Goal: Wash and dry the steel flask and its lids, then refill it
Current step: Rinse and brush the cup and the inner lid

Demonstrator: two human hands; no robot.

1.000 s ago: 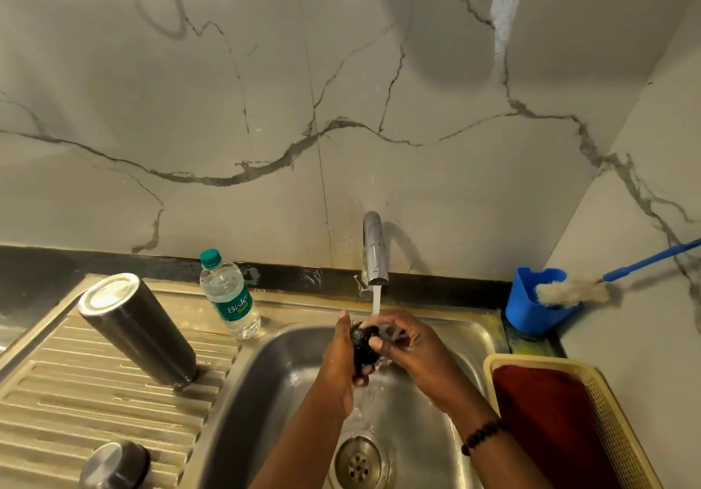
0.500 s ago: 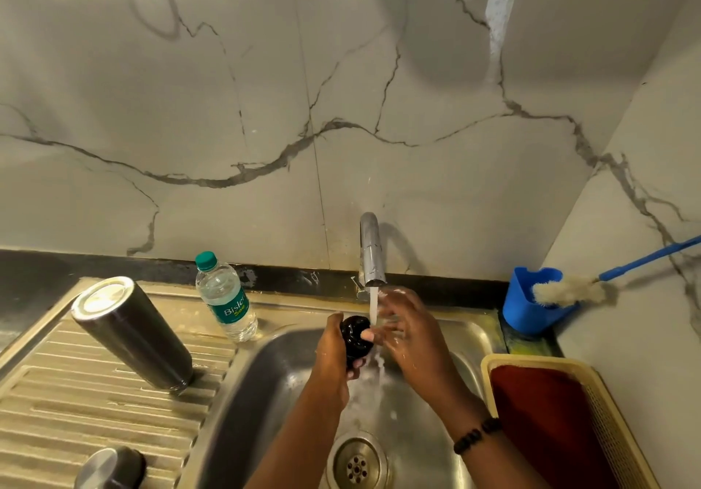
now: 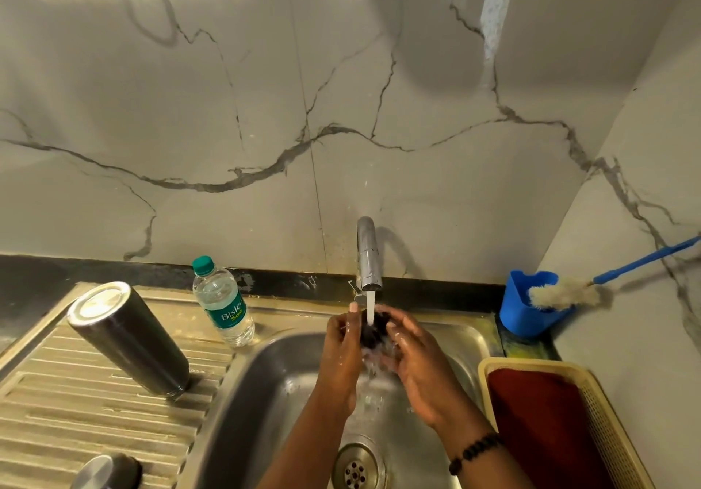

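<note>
Lifted the small black round inner lid (image 3: 373,333) straight into the tap stream, up from slightly lower a second before. Cupped it between left hand (image 3: 341,340) at nine o'clock and right hand (image 3: 411,352) at three, fingers curled around it. Rinsing apparently underway; drying and refilling remained.

Left hand (image 3: 340,340) and right hand (image 3: 413,352) holding black lid (image 3: 373,331), seemingly, under running tap (image 3: 368,257), steel flask (image 3: 129,339) inverted on drainboard (image 3: 57,405)

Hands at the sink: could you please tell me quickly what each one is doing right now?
Left hand: fingers curled round the small black lid, holding it under the tap's stream.
Right hand: fingers cupped against the same lid, rubbing or holding it.
</note>
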